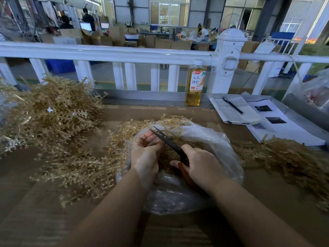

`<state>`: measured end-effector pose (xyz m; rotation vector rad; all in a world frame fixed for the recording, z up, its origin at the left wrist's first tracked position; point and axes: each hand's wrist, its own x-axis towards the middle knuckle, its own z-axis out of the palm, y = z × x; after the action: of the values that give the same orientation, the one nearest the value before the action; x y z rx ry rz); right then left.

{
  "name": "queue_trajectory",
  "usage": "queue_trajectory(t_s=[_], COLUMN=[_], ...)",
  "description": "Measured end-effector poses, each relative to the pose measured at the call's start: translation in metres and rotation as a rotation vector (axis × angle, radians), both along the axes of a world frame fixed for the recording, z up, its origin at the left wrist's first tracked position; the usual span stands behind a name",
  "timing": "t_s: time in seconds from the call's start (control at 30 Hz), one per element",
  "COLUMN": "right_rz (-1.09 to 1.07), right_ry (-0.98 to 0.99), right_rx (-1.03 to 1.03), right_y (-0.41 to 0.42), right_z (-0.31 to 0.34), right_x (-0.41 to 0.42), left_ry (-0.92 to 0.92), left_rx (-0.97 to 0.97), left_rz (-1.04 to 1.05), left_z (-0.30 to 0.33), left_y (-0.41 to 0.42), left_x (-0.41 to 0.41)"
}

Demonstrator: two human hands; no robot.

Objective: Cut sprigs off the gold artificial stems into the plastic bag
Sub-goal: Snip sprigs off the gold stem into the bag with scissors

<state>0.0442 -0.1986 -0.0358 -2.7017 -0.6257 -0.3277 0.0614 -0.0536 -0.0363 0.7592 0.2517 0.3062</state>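
A clear plastic bag lies open at the table's centre with cut gold sprigs inside. My right hand grips red-handled scissors, whose dark blades point up and left over the bag. My left hand is curled just left of the blades, fingers near the blade; a stem between its fingers cannot be made out. A big heap of gold artificial stems fills the left side, and more stems spread in front of it up to the bag.
Another gold pile lies at the right. A bottle of amber drink stands by the white railing. Papers with a pen sit at the back right, beside another plastic bag.
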Motion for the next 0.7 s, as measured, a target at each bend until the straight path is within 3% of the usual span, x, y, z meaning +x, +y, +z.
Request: queue_trajectory(t_s=[0.4,0.7], right_rz=[0.000,-0.020], right_ry=[-0.036,-0.015], right_rx=[0.000,0.024], right_y=[-0.0018,-0.0006], right_z=[-0.0024,-0.0039], right_x=[-0.0022,-0.0067], left_ry=[-0.036,0.136], left_rx=[-0.024,-0.016], left_rz=[-0.076,-0.058], left_z=[-0.0012,0.0000], left_y=[0.0043,0.0070], left_x=[-0.0019,0.0006])
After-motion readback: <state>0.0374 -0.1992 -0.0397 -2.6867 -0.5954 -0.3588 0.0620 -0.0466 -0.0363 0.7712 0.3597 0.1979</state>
